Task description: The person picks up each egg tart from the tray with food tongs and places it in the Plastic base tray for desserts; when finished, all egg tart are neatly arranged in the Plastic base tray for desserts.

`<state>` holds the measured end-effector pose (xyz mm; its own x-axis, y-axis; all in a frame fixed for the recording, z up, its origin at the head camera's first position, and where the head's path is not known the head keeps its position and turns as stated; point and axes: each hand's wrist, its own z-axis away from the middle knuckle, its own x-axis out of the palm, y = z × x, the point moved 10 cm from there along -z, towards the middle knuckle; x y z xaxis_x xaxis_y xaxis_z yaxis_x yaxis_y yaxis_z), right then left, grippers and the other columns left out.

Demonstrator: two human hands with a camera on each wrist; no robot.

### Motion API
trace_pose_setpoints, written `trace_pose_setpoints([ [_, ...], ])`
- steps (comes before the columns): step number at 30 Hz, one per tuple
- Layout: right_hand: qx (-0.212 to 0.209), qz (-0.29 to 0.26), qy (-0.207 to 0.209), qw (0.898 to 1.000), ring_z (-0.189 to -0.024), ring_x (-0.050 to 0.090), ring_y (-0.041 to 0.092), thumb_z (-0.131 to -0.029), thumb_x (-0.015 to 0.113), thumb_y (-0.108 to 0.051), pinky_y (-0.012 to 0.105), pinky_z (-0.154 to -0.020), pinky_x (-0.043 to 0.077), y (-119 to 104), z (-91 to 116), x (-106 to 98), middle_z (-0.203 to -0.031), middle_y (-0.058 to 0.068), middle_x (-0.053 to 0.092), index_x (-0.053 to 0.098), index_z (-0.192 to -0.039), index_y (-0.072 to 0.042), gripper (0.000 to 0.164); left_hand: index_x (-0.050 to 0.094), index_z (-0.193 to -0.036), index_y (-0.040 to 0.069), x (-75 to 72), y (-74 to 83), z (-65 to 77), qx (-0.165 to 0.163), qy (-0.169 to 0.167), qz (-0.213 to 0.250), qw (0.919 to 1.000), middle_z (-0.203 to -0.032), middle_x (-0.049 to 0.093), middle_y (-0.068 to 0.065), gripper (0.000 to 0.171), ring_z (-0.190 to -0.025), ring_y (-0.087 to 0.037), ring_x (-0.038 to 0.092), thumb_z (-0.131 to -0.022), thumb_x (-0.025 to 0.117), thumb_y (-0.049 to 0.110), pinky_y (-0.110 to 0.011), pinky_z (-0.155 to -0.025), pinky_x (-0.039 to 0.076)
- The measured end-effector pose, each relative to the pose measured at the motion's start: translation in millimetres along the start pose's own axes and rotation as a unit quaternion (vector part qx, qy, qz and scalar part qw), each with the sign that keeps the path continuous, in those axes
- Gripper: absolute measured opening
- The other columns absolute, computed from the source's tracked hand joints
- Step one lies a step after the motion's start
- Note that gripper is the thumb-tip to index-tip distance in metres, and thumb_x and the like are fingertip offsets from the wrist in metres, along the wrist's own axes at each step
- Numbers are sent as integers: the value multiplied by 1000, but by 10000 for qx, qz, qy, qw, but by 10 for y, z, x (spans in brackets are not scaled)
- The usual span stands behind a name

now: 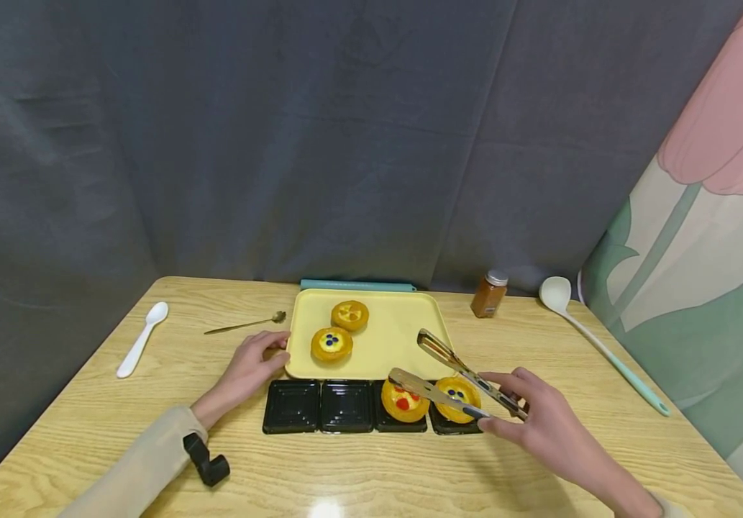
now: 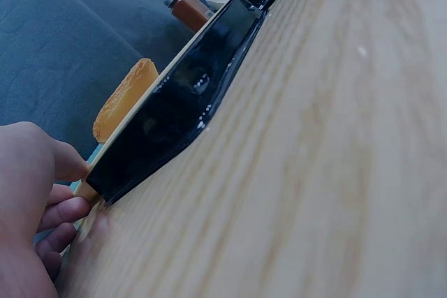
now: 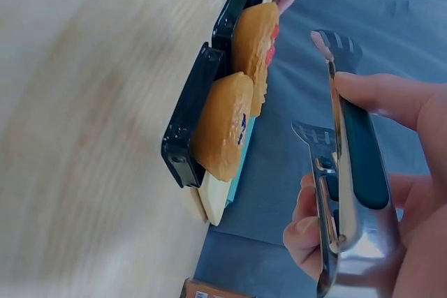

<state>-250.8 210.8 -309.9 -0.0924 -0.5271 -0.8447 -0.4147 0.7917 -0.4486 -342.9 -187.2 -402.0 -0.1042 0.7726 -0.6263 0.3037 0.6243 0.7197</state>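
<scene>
My right hand (image 1: 549,424) grips metal tongs (image 1: 436,393), their arms spread with nothing between the tips. Below the tongs are a tart with red topping (image 1: 405,409) and a tart with dark blue berries (image 1: 452,413), each in its own compartment of a black plastic tray (image 1: 291,407). The two left compartments hold nothing. My left hand (image 1: 251,370) pinches the left edge of a pale yellow tray (image 1: 403,338), with thumb and fingers at its corner in the left wrist view. On that tray lie a berry tart (image 1: 331,347) and a yellow-topped tart (image 1: 349,315).
A white spoon (image 1: 141,344) and a thin gold spoon (image 1: 244,326) lie at the left. Behind the yellow tray is a teal strip (image 1: 358,285). A jar of reddish powder (image 1: 490,295) and a green-handled ladle (image 1: 594,334) are at the right. A dark curtain (image 1: 306,144) hangs behind.
</scene>
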Motion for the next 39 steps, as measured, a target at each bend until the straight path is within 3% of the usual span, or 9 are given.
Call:
trace_pose_setpoints([
  [10,-178,-64,-154,9997,-86,55,17,-80,87,-29,30,-63,43,-53,-292,56,-87,-6,55,71,-127,-12,52,59,-137,-2,11,-21,-6,7,-28,56,10000,-112,64,-6,45,-115,-31,51,-96,66,14,-53,-100,38],
  [20,-227,79,-294,9993,-68,44,17,-81,86,-29,30,-58,38,-94,-598,192,-85,0,55,70,-126,-4,54,59,-137,-3,10,-5,-4,36,8,61,10000,-113,64,-7,45,-114,-32,52,-96,66,13,-52,-99,38],
  [39,-543,298,-229,9978,-73,45,20,-81,86,-23,33,-63,38,-144,-1113,521,-89,10,57,70,-124,4,53,59,-138,-2,2,-8,2,6,5,56,10000,-115,64,-7,45,-113,-30,51,-96,66,13,-51,-98,38],
])
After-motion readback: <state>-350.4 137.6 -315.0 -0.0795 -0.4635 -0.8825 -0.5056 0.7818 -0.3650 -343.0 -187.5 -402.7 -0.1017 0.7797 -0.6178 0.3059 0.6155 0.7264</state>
